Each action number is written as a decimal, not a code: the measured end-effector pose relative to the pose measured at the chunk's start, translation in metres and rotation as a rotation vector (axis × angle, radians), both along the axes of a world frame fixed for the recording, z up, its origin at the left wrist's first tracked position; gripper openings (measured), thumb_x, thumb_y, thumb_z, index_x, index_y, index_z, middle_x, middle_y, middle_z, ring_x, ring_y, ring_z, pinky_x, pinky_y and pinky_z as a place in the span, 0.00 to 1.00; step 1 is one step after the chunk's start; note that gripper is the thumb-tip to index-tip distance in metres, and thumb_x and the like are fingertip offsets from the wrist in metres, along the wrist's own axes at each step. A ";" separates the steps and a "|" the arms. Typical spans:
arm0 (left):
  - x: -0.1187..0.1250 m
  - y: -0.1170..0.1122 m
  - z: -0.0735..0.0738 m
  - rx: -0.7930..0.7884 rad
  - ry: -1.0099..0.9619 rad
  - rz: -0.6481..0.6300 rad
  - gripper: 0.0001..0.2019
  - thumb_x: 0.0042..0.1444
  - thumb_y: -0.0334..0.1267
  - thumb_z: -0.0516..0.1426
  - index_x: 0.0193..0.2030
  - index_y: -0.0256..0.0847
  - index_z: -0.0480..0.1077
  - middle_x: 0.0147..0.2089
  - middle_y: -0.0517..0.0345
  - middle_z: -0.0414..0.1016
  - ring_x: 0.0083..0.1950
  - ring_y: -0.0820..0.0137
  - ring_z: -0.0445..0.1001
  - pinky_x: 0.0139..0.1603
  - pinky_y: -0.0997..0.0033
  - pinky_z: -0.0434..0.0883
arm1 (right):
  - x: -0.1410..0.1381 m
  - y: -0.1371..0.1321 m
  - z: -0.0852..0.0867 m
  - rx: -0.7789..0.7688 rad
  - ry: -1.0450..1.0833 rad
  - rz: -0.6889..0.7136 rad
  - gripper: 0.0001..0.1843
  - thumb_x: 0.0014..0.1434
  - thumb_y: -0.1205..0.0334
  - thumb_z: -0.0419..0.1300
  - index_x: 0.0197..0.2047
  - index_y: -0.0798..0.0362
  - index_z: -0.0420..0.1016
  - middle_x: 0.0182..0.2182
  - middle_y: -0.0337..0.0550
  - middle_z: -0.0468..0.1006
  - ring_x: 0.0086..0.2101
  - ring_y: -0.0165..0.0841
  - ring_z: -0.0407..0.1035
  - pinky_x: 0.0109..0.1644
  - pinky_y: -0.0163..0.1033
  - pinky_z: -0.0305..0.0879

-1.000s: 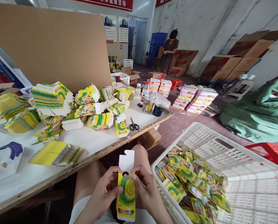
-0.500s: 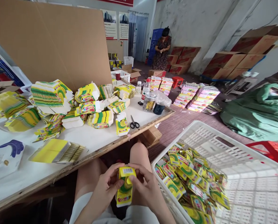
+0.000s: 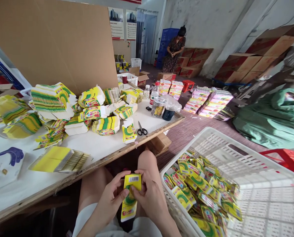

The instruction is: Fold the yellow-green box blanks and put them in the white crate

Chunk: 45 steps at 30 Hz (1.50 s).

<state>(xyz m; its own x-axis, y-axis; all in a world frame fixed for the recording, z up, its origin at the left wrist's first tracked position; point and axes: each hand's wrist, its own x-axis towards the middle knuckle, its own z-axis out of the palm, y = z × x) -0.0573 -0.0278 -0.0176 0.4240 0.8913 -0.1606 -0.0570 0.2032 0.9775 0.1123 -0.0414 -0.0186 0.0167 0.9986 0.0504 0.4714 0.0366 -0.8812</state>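
Observation:
Over my lap, both hands hold one small yellow and green packet point(image 3: 130, 197). My left hand point(image 3: 111, 200) grips its left side with curled fingers. My right hand point(image 3: 149, 194) pinches the folded-down top flap, which shows a barcode. To the right stands a white plastic crate point(image 3: 236, 158) holding several similar finished packets point(image 3: 201, 194). Stacks of flat packet blanks point(image 3: 92, 113) lie on the white table point(image 3: 97, 148) ahead, and a yellow stack of cards point(image 3: 59, 160) lies near its front edge.
Scissors point(image 3: 142, 130), bottles point(image 3: 154, 94) and a jar point(image 3: 158, 108) sit at the table's right end. A big cardboard sheet point(image 3: 63, 46) stands behind. A person point(image 3: 174, 51) stands at the back by cartons. Pink boxes point(image 3: 206, 102), a green cloth heap point(image 3: 273, 118) and a red crate point(image 3: 287, 161) lie on the floor.
The packet's white top flap, upright a second ago, has been folded down over the packet. My right hand has closed over the top, and the packet now tilts slightly.

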 end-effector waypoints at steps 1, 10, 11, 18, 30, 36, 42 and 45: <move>0.001 0.000 0.000 0.005 0.008 0.007 0.24 0.62 0.44 0.60 0.63 0.44 0.64 0.55 0.47 0.80 0.55 0.58 0.78 0.54 0.63 0.74 | -0.001 0.000 -0.001 0.005 0.002 -0.024 0.21 0.52 0.71 0.59 0.51 0.54 0.69 0.22 0.30 0.70 0.21 0.30 0.66 0.25 0.32 0.62; 0.001 0.009 0.009 -0.055 -0.070 0.021 0.22 0.56 0.42 0.65 0.57 0.44 0.68 0.48 0.50 0.83 0.47 0.60 0.81 0.44 0.67 0.75 | 0.012 -0.001 -0.009 0.038 0.348 -0.001 0.13 0.63 0.55 0.59 0.49 0.50 0.74 0.32 0.41 0.78 0.31 0.35 0.74 0.34 0.37 0.71; 0.004 0.010 0.009 -0.045 -0.080 0.015 0.22 0.56 0.42 0.65 0.57 0.44 0.68 0.48 0.50 0.83 0.47 0.60 0.81 0.44 0.67 0.75 | 0.012 -0.002 -0.009 0.015 0.416 -0.018 0.13 0.63 0.54 0.60 0.48 0.50 0.74 0.33 0.42 0.79 0.32 0.36 0.75 0.35 0.37 0.72; 0.053 0.017 0.015 0.132 -0.040 -0.104 0.17 0.59 0.34 0.61 0.55 0.42 0.72 0.52 0.50 0.80 0.48 0.60 0.80 0.48 0.66 0.75 | 0.035 -0.011 -0.003 0.127 0.470 -0.258 0.12 0.59 0.52 0.65 0.41 0.50 0.72 0.31 0.43 0.80 0.32 0.38 0.76 0.35 0.40 0.72; 0.048 0.162 -0.007 0.747 0.575 0.171 0.28 0.57 0.32 0.60 0.65 0.37 0.65 0.71 0.39 0.63 0.74 0.47 0.54 0.73 0.35 0.46 | 0.102 -0.020 -0.007 0.433 -0.115 -0.799 0.22 0.58 0.45 0.61 0.47 0.53 0.74 0.51 0.57 0.76 0.52 0.52 0.69 0.55 0.55 0.63; 0.020 0.180 -0.020 0.756 0.623 0.185 0.10 0.59 0.36 0.58 0.43 0.44 0.81 0.50 0.49 0.84 0.55 0.51 0.79 0.59 0.48 0.73 | 0.068 -0.017 -0.033 0.200 0.201 -0.656 0.20 0.59 0.43 0.61 0.44 0.52 0.76 0.38 0.50 0.82 0.37 0.44 0.76 0.43 0.46 0.71; 0.010 0.143 -0.013 0.876 0.502 0.439 0.17 0.67 0.40 0.50 0.53 0.43 0.77 0.57 0.49 0.80 0.60 0.56 0.76 0.66 0.51 0.69 | 0.033 -0.007 -0.013 0.139 0.448 -0.450 0.22 0.58 0.39 0.62 0.37 0.51 0.81 0.26 0.45 0.82 0.29 0.40 0.77 0.36 0.42 0.75; 0.011 0.099 -0.015 0.950 0.414 0.388 0.14 0.66 0.40 0.54 0.50 0.46 0.79 0.54 0.52 0.82 0.60 0.57 0.76 0.68 0.52 0.68 | 0.021 -0.003 -0.010 0.137 0.563 -0.368 0.24 0.64 0.39 0.55 0.41 0.50 0.83 0.29 0.46 0.85 0.31 0.40 0.79 0.37 0.43 0.77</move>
<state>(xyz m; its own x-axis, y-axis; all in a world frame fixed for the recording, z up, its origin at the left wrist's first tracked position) -0.0468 0.0712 -0.0326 0.1603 0.7876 0.5950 0.4132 -0.6010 0.6842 0.1335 -0.0440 -0.0286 0.4143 0.9081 0.0604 -0.0541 0.0909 -0.9944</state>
